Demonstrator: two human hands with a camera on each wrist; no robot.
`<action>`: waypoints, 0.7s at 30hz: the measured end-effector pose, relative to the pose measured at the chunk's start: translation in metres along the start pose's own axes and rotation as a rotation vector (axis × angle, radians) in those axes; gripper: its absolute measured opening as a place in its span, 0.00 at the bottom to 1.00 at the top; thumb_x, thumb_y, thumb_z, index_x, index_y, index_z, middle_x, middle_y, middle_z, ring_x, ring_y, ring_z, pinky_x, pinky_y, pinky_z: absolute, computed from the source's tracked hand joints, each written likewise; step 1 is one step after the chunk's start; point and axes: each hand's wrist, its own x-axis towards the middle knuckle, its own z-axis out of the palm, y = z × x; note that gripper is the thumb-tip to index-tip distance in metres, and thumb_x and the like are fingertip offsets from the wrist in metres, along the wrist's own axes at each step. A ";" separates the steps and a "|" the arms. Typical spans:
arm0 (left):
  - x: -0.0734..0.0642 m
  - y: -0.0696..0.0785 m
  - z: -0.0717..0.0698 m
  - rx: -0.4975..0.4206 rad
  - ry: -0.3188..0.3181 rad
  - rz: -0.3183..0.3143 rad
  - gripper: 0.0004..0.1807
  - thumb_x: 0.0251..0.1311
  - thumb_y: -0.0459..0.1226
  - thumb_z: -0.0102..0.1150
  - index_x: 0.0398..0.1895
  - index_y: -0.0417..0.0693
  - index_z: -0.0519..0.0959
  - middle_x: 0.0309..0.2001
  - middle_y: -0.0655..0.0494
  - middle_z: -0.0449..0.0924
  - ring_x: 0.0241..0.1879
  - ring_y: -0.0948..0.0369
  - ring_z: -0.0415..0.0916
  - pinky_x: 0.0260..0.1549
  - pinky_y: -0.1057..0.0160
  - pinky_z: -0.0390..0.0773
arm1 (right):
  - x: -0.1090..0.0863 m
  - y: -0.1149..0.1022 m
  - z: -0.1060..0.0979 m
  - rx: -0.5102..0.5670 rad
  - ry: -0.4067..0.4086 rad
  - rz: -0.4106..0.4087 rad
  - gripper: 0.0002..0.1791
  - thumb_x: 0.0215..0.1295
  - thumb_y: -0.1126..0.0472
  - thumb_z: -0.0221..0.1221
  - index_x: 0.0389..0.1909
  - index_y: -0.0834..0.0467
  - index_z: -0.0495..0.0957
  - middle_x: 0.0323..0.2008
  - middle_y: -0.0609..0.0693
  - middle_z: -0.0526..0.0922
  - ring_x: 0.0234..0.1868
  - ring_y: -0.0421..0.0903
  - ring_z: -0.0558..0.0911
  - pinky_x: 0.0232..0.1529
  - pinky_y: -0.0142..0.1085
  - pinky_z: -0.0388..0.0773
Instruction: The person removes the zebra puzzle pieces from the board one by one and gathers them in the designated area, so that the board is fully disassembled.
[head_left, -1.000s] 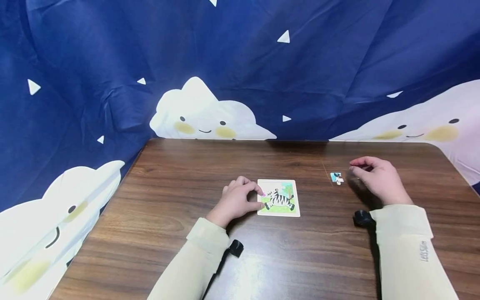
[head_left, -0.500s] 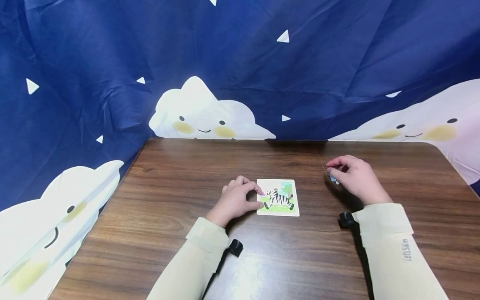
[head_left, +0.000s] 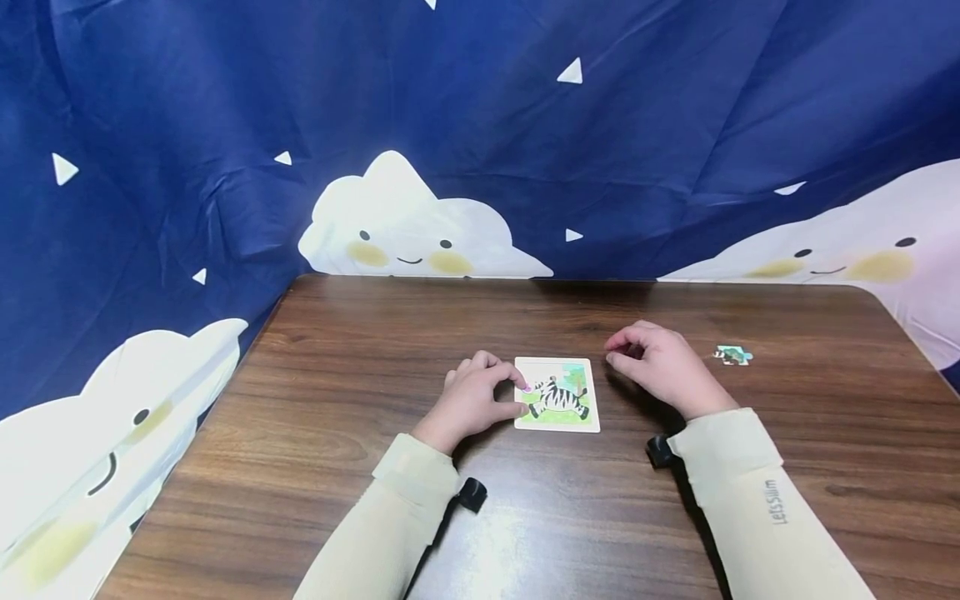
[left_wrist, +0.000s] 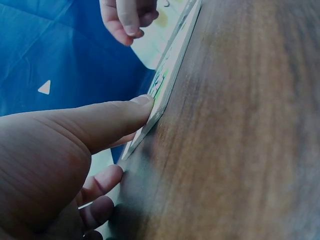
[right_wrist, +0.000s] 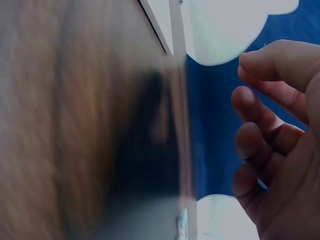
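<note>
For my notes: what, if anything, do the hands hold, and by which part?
The left hand holds the zebra puzzle down at its left border, thumb pressing. Whether the right hand pinches anything cannot be told.

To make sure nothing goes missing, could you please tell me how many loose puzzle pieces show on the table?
1: a loose puzzle piece lies on the table, to the right of the right hand, which may hide another.

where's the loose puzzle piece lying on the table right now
In the head view, the loose puzzle piece lies on the right side of the table, toward the far edge, just right of the right hand.
</note>
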 end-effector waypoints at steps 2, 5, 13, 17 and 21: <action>0.000 0.000 0.000 -0.002 0.004 0.005 0.14 0.54 0.52 0.72 0.43 0.69 0.82 0.49 0.59 0.70 0.48 0.55 0.67 0.50 0.50 0.63 | 0.001 -0.003 0.005 -0.001 -0.009 -0.014 0.06 0.63 0.63 0.64 0.40 0.57 0.85 0.39 0.51 0.83 0.39 0.49 0.78 0.43 0.45 0.72; -0.001 0.000 -0.001 -0.003 0.005 0.010 0.14 0.54 0.52 0.72 0.43 0.68 0.82 0.48 0.59 0.70 0.48 0.55 0.67 0.50 0.50 0.63 | 0.002 -0.006 0.011 -0.007 -0.024 -0.021 0.05 0.63 0.63 0.64 0.39 0.57 0.85 0.37 0.49 0.82 0.38 0.49 0.78 0.42 0.44 0.72; -0.001 0.001 -0.002 -0.003 -0.005 0.010 0.14 0.55 0.52 0.72 0.44 0.68 0.82 0.49 0.58 0.70 0.48 0.55 0.67 0.50 0.50 0.63 | 0.004 -0.012 0.025 -0.003 -0.077 -0.051 0.06 0.62 0.62 0.65 0.39 0.57 0.85 0.36 0.47 0.81 0.37 0.46 0.78 0.42 0.43 0.72; -0.001 0.002 -0.003 -0.001 -0.004 0.010 0.14 0.55 0.52 0.72 0.44 0.69 0.82 0.49 0.58 0.70 0.48 0.55 0.67 0.49 0.50 0.63 | 0.005 -0.014 0.030 0.017 -0.111 -0.062 0.07 0.62 0.62 0.66 0.40 0.57 0.86 0.35 0.46 0.81 0.37 0.45 0.78 0.41 0.42 0.73; -0.001 0.002 -0.003 -0.003 -0.004 0.006 0.14 0.55 0.52 0.72 0.44 0.68 0.83 0.48 0.58 0.70 0.48 0.55 0.67 0.49 0.50 0.63 | 0.007 -0.015 0.035 0.030 -0.161 -0.051 0.07 0.61 0.62 0.66 0.40 0.56 0.85 0.34 0.46 0.81 0.36 0.45 0.77 0.41 0.41 0.72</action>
